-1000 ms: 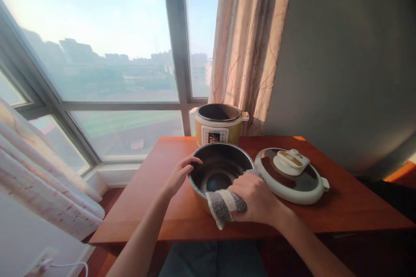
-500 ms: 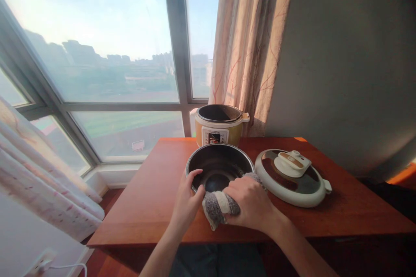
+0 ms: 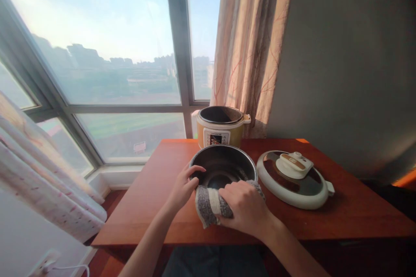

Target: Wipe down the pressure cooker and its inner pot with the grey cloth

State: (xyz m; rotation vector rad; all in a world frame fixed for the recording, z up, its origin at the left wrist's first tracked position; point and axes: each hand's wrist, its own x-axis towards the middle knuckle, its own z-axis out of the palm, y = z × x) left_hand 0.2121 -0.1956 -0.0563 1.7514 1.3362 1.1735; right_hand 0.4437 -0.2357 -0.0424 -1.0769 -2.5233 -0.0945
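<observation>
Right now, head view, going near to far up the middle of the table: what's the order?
Grey-and-white striped cloth in the right hand → dark-lined inner pot → electric pressure cooker base → beige branch-patterned curtain.

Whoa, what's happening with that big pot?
Someone has both bare hands at a dark-lined pot on a reddish-brown table. Their right hand holds a grey-and-white cloth over the pot's near rim, and their left hand has its fingers at the rim on the left. The cooker stands open just behind the pot, and the round lid lies off to the right, handle up.
</observation>
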